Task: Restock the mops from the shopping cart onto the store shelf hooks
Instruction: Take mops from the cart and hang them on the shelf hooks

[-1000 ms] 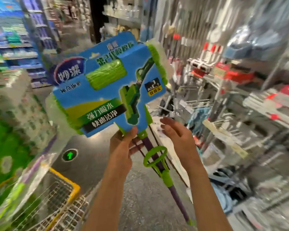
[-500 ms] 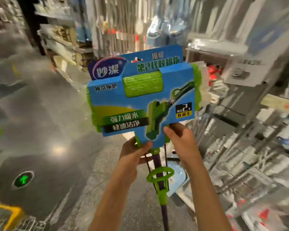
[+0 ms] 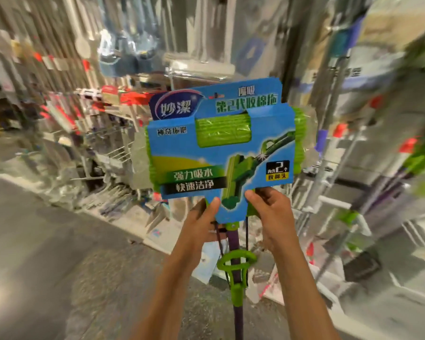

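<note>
I hold a sponge mop (image 3: 221, 153) upright in front of me, its green sponge head wrapped in a blue printed card. Its purple handle (image 3: 237, 312) with a green squeeze loop hangs straight down between my forearms. My left hand (image 3: 201, 222) grips the lower left of the card's stem, thumb on the front. My right hand (image 3: 270, 212) grips the lower right of the card, fingers curled behind it. The store shelf with hooks (image 3: 113, 153) is blurred behind and to the left of the mop. The shopping cart is out of view.
Hanging mops and brooms (image 3: 339, 133) fill the shelving on the right and behind, several with red or green parts. Packaged goods lie along the shelf base (image 3: 157, 231). Grey aisle floor (image 3: 47, 253) spreads to the lower left.
My view has swung right, away from the aisle toward the shelf; the cart has left the frame. The mop now stands more level and closer to the shelving, both hands still holding its base.
</note>
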Demonstrator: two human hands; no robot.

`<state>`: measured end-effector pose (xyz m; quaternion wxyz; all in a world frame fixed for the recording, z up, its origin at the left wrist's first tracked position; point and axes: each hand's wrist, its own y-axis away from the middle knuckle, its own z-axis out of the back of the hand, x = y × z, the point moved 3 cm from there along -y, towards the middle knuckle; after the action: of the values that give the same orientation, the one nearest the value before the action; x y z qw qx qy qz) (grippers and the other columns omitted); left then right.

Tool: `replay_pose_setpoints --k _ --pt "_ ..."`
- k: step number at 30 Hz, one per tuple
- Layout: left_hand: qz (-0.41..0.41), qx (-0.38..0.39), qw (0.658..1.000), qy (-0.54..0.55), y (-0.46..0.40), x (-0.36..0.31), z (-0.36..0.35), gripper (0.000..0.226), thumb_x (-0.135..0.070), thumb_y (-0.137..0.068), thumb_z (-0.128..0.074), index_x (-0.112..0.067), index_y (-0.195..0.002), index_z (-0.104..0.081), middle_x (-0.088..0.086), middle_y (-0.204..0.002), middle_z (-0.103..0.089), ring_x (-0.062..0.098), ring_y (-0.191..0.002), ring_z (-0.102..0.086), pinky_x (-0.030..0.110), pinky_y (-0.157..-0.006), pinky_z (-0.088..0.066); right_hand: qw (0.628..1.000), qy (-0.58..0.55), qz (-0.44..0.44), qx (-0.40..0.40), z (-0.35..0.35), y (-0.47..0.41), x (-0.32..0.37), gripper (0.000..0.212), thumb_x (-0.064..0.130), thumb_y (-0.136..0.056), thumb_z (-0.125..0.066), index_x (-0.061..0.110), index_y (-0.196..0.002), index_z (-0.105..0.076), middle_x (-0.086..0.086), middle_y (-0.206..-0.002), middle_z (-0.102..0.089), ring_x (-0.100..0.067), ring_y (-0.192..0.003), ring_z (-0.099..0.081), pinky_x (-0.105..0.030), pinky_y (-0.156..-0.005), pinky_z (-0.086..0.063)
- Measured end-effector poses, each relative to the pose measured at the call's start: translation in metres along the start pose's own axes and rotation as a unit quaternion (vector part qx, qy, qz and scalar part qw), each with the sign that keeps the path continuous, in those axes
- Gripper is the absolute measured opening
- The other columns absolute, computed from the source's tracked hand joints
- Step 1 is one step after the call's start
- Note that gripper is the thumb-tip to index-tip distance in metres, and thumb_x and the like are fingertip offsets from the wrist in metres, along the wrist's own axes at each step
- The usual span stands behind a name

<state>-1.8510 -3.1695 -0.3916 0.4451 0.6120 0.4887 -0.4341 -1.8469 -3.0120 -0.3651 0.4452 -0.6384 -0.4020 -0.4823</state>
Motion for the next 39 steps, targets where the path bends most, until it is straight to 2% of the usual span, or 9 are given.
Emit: replay_pose_setpoints --k 4,8,11,16,20,25,29,31,39 --pt "-0.058 0.012 0.998 -0.028 0.003 -0.006 -0.016 0.011 -0.027 -0.099 -0.059 -0.021 -0.106 -0.064 -0.008 -0.095 -0.076 0.015 -0.096 -0.074 0.040 -0.074 -0.063 0.997 -0.004 -0.002 -0.083 0.019 0.016 0.003 0.016 0.004 -0.088 -0.071 0.019 -0.095 -0.073 0.006 -0.090 -0.078 -0.013 -0.089 -0.072 -0.032 -0.083 -0.056" --pt "-0.064 0.039 0.997 -0.037 0.011 0.000 -0.024 0.012 -0.026 -0.099 -0.060 -0.021 -0.105 -0.068 -0.003 -0.101 -0.076 0.016 -0.101 -0.072 0.043 -0.081 -0.061 0.989 -0.006 -0.011 -0.147 0.033 0.043 0.003 0.014 0.001 -0.088 -0.070 0.014 -0.094 -0.073 0.002 -0.089 -0.078 -0.014 -0.087 -0.072 -0.030 -0.079 -0.055" --pt "-0.059 0.081 0.994 -0.036 0.023 0.005 -0.034 0.010 -0.024 -0.098 -0.059 -0.025 -0.098 -0.069 -0.008 -0.094 -0.076 0.013 -0.097 -0.072 0.034 -0.073 -0.061 0.982 0.006 -0.014 -0.188 0.045 0.067 0.002 0.013 0.003 -0.088 -0.071 0.016 -0.092 -0.073 0.002 -0.088 -0.077 -0.015 -0.087 -0.071 -0.027 -0.078 -0.055" --pt "-0.052 0.141 0.988 -0.047 0.041 0.017 -0.058 0.016 -0.041 -0.084 -0.067 -0.030 -0.092 -0.075 0.002 -0.098 -0.076 0.025 -0.099 -0.072 0.061 -0.090 -0.055 0.965 0.000 -0.008 -0.261 0.073 0.109 0.006 0.011 0.004 -0.089 -0.070 0.012 -0.096 -0.073 0.001 -0.091 -0.077 -0.015 -0.091 -0.071 -0.025 -0.079 -0.055" --pt "-0.049 0.165 0.984 -0.042 0.056 0.020 -0.089 0.010 -0.031 -0.090 -0.067 -0.022 -0.092 -0.071 -0.005 -0.090 -0.076 0.013 -0.090 -0.072 0.050 -0.083 -0.058 0.956 0.005 -0.002 -0.293 0.097 0.129 0.020 0.011 0.008 -0.090 -0.069 0.016 -0.097 -0.073 0.002 -0.094 -0.077 -0.016 -0.096 -0.070 -0.028 -0.080 -0.057" --pt "-0.071 0.189 0.977 -0.064 0.065 0.006 -0.130 0.013 -0.026 -0.096 -0.064 -0.020 -0.085 -0.066 -0.014 -0.074 -0.071 0.001 -0.074 -0.068 0.032 -0.071 -0.055 0.950 0.014 0.028 -0.311 0.127 0.136 0.049 0.011 0.010 -0.091 -0.069 0.018 -0.096 -0.074 0.000 -0.097 -0.077 -0.017 -0.098 -0.071 -0.032 -0.089 -0.056" --pt "-0.081 0.192 0.976 -0.067 0.067 -0.004 -0.164 0.012 -0.030 -0.095 -0.068 -0.022 -0.088 -0.073 0.000 -0.089 -0.076 0.024 -0.091 -0.073 0.056 -0.085 -0.058 0.952 0.012 0.047 -0.303 0.156 0.128 0.070 0.010 0.012 -0.093 -0.067 0.018 -0.098 -0.073 0.004 -0.095 -0.077 -0.011 -0.095 -0.071 -0.026 -0.083 -0.055" --pt "-0.084 0.183 0.977 -0.066 0.067 -0.007 -0.184 0.011 -0.033 -0.093 -0.069 -0.025 -0.086 -0.074 0.001 -0.089 -0.076 0.026 -0.091 -0.073 0.060 -0.086 -0.057 0.956 0.026 0.061 -0.287 0.173 0.122 0.083 0.009 0.012 -0.094 -0.065 0.018 -0.095 -0.072 0.008 -0.089 -0.076 -0.006 -0.090 -0.071 -0.021 -0.078 -0.055" --pt "-0.125 0.158 0.977 -0.066 0.068 -0.018 -0.269 0.034 -0.054 -0.080 -0.072 -0.020 -0.081 -0.068 -0.005 -0.076 -0.073 0.020 -0.080 -0.071 0.040 -0.070 -0.055 0.963 0.062 0.088 -0.245 0.248 0.090 0.116 0.014 0.013 -0.099 -0.059 0.021 -0.094 -0.069 0.018 -0.086 -0.075 0.004 -0.083 -0.068 -0.012 -0.070 -0.051"
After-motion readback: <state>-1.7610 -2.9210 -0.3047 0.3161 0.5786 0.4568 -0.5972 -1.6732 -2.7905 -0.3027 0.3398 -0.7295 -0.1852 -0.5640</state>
